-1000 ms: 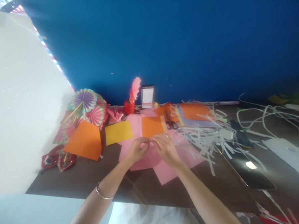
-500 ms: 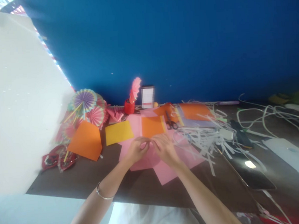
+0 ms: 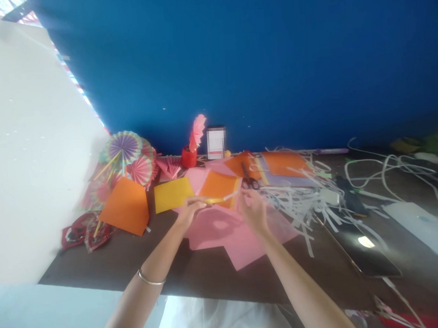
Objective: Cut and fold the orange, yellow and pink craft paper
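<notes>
My left hand [image 3: 192, 209] is closed on one end of a thin yellow strip [image 3: 216, 201] above the pink sheets. A small white strip [image 3: 230, 195] runs from near the yellow strip toward my right hand [image 3: 253, 208], whose fingers are pinched at its end. Behind my hands lies an orange sheet [image 3: 220, 184] with a yellow edge, turned at an angle. The pink sheets [image 3: 222, 232] spread below my hands. A yellow sheet [image 3: 173, 193] sits just behind my left hand.
Black scissors [image 3: 250, 182] lie behind my right hand. White paper strips [image 3: 298, 204] and a phone [image 3: 363, 249] are to the right. At the left are paper fans [image 3: 123, 147] and an orange sheet [image 3: 127, 205]; a red pot [image 3: 189, 156] stands behind.
My hands have moved apart, and the yellow and white strips now show between them. The middle orange sheet has turned at an angle.
</notes>
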Demonstrator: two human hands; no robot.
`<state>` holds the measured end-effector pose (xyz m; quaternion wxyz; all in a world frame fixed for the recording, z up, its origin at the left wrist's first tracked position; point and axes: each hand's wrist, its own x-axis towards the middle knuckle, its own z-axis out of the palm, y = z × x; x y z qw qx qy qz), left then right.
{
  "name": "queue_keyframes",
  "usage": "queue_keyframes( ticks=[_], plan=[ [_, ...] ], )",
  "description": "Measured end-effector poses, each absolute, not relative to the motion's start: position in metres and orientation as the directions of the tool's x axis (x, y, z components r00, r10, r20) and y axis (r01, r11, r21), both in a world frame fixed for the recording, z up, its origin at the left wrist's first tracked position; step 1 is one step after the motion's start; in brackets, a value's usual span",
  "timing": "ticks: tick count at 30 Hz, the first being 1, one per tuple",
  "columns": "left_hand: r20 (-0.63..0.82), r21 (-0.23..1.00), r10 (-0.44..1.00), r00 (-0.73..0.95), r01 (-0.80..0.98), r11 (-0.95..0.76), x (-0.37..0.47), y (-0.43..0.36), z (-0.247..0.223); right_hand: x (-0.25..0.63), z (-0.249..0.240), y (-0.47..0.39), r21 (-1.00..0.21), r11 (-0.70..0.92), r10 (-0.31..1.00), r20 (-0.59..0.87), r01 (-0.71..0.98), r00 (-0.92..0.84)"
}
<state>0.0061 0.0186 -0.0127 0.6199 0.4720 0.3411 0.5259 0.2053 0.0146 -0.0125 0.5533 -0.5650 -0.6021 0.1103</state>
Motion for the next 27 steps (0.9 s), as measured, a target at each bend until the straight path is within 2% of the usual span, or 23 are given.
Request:
queue_keyframes(
  ticks=[3, 6, 8, 11, 15, 18, 21, 24, 27],
  plan=[
    [-0.057, 0.798, 0.987, 0.150, -0.587, 0.135, 0.002, 0.020, -0.007, 0.216, -0.011, 0.019, -0.847, 0.221, 0.817, 0.431, 0.483, 0.382],
    [-0.155, 0.652, 0.978, 0.140, -0.729, 0.208, -0.001, 0.019, 0.003, 0.225, -0.008, 0.023, -0.917, 0.133, 0.800, 0.324, 0.376, 0.505],
    [-0.159, 0.552, 0.971, 0.177, -0.800, 0.237, -0.005, 0.019, 0.009, 0.231, -0.005, 0.026, -0.940, 0.087, 0.762, 0.276, 0.330, 0.585],
    [-0.140, 0.434, 0.966, 0.218, -0.863, 0.258, -0.010, 0.019, 0.013, 0.245, -0.004, 0.030, -0.939, 0.040, 0.668, 0.279, 0.342, 0.690],
    [-0.106, 0.397, 0.969, 0.224, -0.884, 0.247, -0.012, 0.019, 0.013, 0.270, -0.010, 0.036, -0.921, 0.015, 0.569, 0.327, 0.388, 0.754],
    [-0.096, 0.421, 0.966, 0.238, -0.870, 0.256, -0.009, 0.020, 0.012, 0.277, -0.014, 0.038, -0.864, 0.011, 0.582, 0.415, 0.504, 0.699],
    [-0.105, 0.467, 0.958, 0.269, -0.837, 0.286, -0.004, 0.020, 0.008, 0.261, -0.010, 0.031, -0.721, 0.049, 0.537, 0.603, 0.691, 0.590],
    [-0.130, 0.566, 0.949, 0.287, -0.765, 0.308, 0.002, 0.018, 0.003, 0.227, -0.002, 0.013, -0.567, 0.326, 0.608, 0.738, 0.756, 0.292],
    [-0.156, 0.671, 0.928, 0.340, -0.652, 0.352, 0.009, 0.012, -0.003, 0.195, 0.004, -0.007, -0.492, 0.600, 0.672, 0.738, 0.631, -0.064]
  ],
)
